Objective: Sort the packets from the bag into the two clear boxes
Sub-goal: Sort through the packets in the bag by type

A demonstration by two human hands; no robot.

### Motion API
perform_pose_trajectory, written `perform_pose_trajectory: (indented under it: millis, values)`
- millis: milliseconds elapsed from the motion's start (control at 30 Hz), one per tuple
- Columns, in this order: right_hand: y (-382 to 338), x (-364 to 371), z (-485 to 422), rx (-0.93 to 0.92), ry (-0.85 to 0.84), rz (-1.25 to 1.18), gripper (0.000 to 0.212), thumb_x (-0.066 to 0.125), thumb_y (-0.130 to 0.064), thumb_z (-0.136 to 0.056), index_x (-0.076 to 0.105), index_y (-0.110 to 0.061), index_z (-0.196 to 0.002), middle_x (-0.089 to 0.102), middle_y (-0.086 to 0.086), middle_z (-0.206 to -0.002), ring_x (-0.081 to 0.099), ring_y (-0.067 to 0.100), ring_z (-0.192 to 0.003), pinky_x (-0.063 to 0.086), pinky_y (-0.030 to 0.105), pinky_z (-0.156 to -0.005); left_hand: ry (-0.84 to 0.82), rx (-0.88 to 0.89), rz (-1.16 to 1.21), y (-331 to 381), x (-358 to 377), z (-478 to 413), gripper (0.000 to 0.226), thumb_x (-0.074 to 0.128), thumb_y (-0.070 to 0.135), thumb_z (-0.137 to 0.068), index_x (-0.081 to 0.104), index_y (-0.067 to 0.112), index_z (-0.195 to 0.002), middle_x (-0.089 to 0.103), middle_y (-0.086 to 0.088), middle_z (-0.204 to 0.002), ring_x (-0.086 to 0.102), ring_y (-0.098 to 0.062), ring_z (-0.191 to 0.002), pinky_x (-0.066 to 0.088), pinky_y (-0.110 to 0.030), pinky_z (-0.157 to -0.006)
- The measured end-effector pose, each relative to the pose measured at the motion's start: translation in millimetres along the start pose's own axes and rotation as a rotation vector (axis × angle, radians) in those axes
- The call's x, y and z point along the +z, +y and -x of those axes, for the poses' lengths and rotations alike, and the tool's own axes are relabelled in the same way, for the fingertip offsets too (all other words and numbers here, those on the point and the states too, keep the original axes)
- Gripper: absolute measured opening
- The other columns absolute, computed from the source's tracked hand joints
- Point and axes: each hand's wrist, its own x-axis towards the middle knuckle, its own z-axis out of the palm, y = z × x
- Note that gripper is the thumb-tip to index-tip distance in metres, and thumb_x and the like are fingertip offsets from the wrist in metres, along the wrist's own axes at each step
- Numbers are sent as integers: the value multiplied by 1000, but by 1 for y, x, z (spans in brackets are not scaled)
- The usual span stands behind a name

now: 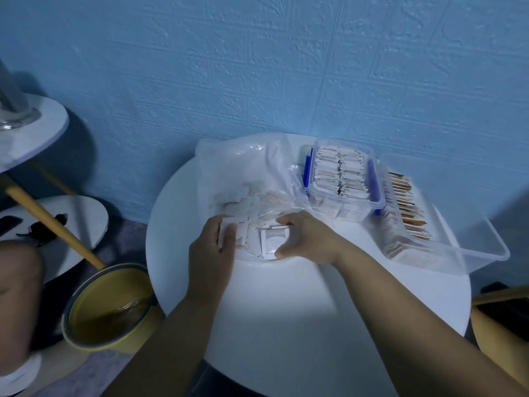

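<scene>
While both boxes already look well stocked, I judge the sorting past halfway. My left hand (213, 247) grips a small stack of white packets (229, 228) and my right hand (307, 239) pinches another packet (274, 244), both at the mouth of the bag (234, 167) on the bench (286, 310). Just beyond my right hand the blue-latched box (350, 209) looks nearly full. Further right the larger box (472, 249) holds a row. Many loose packets lie in the bag, unsorted.

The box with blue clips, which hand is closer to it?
Right. The right hand, pinching a packet, is just in front and left of the box with blue clips. The left hand, holding a stack of packets, is farther left.
</scene>
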Motion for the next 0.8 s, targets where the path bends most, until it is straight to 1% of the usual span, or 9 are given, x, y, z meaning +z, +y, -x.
perform_pose_trajectory:
  millis: [67,167,267,367,433,500,600,733,800]
  values:
    - [-5,-3,-4,43,-36,-27,72,78,-25,-71,44,-14,-134,45,0,-131,48,14,-116,39,20,-90,-1,1,1,2,0,1,32,47,32,-94,60,8,-109,67,-6,-103,61,-25,-93,36,-19,-76]
    - [-16,-2,-7,68,-50,-76,59,79,-23,-70,52,-8,-120,53,-1,-106,55,14,-90,46,19,-66,-6,0,-9,4,0,1,25,49,23,-94,59,8,-110,66,-7,-104,60,-24,-94,33,-15,-74]
    - [-18,3,-11,75,-50,-113,51,80,-18,-65,59,2,-107,51,3,-86,58,19,-79,53,33,-71,-6,10,-22,4,-1,1,25,49,21,-94,59,7,-112,66,-7,-105,58,-21,-93,30,-11,-72]
    - [-14,9,-12,74,-29,-143,40,81,-19,-62,64,-13,-98,55,0,-84,56,19,-84,54,37,-78,1,25,-25,4,-1,2,25,49,21,-94,59,6,-112,67,-9,-106,60,-27,-97,32,-13,-74]
    - [-11,13,-12,79,-5,-200,41,82,-19,-59,61,-23,-94,56,-5,-82,56,15,-83,55,34,-74,10,39,-25,4,0,2,25,49,20,-94,59,6,-112,67,-10,-106,60,-28,-97,31,-12,-74]
    - [-11,14,-11,61,13,-299,35,81,-11,-62,58,-22,-87,57,-11,-76,54,7,-68,50,23,-58,13,34,-22,5,-1,3,27,48,21,-94,58,6,-114,66,-10,-108,60,-26,-99,30,-11,-74]
    - [-11,14,-7,21,61,-391,34,81,-4,-63,57,-24,-77,60,-4,-87,50,6,-60,40,14,-46,16,17,2,5,-2,3,31,46,24,-95,56,6,-117,64,-9,-113,59,-24,-102,34,-14,-79]
    - [-4,4,3,14,162,-366,34,82,-7,-64,61,-24,-84,57,-8,-76,48,5,-58,38,16,-51,47,-7,29,5,-2,3,27,47,21,-95,56,4,-114,64,-11,-108,57,-17,-91,33,-5,-71]
    - [1,-6,11,9,223,-382,31,82,-10,-64,63,-26,-82,56,-6,-68,46,2,-52,37,19,-54,67,-38,72,9,-3,3,22,47,18,-95,55,3,-110,64,-13,-106,60,-27,-93,37,-14,-71]
